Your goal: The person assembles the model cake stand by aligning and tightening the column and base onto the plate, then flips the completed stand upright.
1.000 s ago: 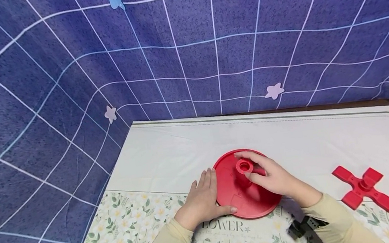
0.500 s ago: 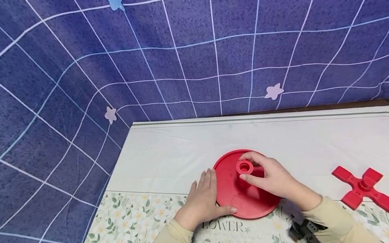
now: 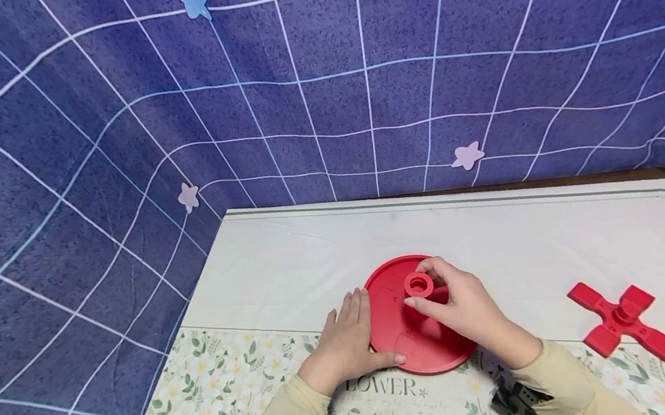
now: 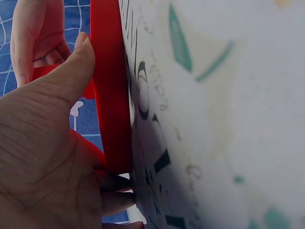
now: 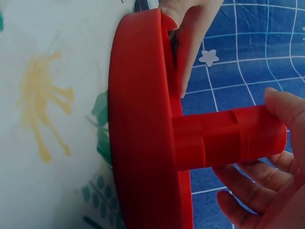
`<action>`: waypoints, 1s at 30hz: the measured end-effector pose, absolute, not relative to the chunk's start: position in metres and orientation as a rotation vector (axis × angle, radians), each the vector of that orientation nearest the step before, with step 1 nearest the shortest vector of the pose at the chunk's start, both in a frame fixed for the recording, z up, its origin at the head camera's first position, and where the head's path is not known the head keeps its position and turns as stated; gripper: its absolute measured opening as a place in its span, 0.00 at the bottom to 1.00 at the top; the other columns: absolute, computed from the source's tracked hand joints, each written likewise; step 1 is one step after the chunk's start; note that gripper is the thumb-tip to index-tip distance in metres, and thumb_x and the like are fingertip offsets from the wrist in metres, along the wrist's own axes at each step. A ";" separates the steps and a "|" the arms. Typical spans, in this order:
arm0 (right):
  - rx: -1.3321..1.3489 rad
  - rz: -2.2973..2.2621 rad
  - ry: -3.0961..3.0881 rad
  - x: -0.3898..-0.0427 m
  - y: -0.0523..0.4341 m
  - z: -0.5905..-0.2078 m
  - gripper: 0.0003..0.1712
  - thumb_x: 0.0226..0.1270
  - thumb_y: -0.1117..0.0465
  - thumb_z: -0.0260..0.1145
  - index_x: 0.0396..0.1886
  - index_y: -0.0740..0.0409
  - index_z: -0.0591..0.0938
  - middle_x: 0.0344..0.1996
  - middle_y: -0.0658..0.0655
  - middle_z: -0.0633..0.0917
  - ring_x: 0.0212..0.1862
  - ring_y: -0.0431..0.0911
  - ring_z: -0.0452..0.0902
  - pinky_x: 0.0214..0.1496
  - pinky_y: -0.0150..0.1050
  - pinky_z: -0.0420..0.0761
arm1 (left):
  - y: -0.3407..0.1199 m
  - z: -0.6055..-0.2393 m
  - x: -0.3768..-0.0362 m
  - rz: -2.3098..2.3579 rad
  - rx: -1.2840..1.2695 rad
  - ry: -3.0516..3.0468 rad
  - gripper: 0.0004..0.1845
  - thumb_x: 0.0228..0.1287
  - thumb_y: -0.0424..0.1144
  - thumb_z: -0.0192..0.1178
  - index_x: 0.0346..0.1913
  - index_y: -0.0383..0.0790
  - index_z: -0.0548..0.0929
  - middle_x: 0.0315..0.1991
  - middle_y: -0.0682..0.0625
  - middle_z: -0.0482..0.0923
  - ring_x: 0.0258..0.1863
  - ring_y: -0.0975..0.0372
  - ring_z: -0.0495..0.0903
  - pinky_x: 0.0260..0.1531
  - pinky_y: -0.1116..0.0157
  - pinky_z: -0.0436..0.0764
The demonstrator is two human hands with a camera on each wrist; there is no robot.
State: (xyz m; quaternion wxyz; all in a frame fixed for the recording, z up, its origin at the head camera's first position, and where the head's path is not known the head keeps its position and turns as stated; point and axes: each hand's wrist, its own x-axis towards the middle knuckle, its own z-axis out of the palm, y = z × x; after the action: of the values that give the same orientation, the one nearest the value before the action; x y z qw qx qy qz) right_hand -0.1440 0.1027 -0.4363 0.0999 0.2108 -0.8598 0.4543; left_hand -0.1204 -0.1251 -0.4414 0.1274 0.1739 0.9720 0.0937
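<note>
A round red disc with a raised rim lies on the table. From its middle a red tube stands upright, its ringed open top visible in the head view. My right hand holds the tube's upper end, thumb on the near side and index finger on the far side. On the disc's left edge rests my left hand, its fingers straight and its thumb on the near rim. The tube's foot meets the disc in the right wrist view; how they join is hidden.
A red cross-shaped piece with a short central stub lies to the right, apart from both hands. A floral-printed white cloth covers the table. A blue gridded curtain hangs behind and to the left.
My right hand's index finger has shifted right along the tube's far side, and the thumb has shifted left along its near side. The left hand and disc stay put.
</note>
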 end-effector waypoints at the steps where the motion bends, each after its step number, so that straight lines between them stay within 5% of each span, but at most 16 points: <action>1: 0.620 1.338 -2.541 -0.144 0.102 -0.436 0.25 0.53 0.51 0.78 0.48 0.47 0.75 0.35 0.44 0.82 0.39 0.41 0.83 0.45 0.42 0.83 | -0.125 -0.442 -0.121 0.273 0.507 2.829 0.65 0.49 0.76 0.59 0.76 0.31 0.47 0.77 0.38 0.45 0.76 0.48 0.45 0.69 0.45 0.54; 12: 0.684 1.313 -2.557 -0.144 0.105 -0.434 0.28 0.57 0.49 0.75 0.55 0.49 0.75 0.43 0.48 0.83 0.45 0.42 0.81 0.49 0.46 0.81 | -0.125 -0.441 -0.119 0.288 0.495 2.818 0.66 0.49 0.76 0.59 0.76 0.30 0.46 0.77 0.38 0.45 0.76 0.47 0.44 0.69 0.44 0.53; 20: 0.982 1.604 -2.447 -0.152 0.111 -0.432 0.29 0.67 0.67 0.64 0.67 0.57 0.71 0.62 0.56 0.76 0.57 0.48 0.77 0.57 0.41 0.78 | -0.125 -0.443 -0.120 0.279 0.486 2.817 0.66 0.49 0.77 0.58 0.77 0.32 0.45 0.77 0.39 0.44 0.76 0.48 0.44 0.69 0.45 0.53; 30: 1.003 1.552 -2.543 -0.155 0.114 -0.428 0.25 0.65 0.63 0.67 0.62 0.55 0.75 0.52 0.47 0.81 0.50 0.42 0.79 0.54 0.40 0.79 | -0.124 -0.442 -0.121 0.283 0.481 2.813 0.66 0.48 0.77 0.58 0.77 0.32 0.45 0.77 0.39 0.44 0.76 0.48 0.44 0.70 0.45 0.53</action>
State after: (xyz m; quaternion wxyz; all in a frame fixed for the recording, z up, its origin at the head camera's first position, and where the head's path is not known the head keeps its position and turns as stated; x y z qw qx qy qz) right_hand -0.1554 0.1136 -0.4278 -0.0010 0.3191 -0.8089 0.4938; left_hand -0.1212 -0.1244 -0.4420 0.1363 0.1661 0.9717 0.0976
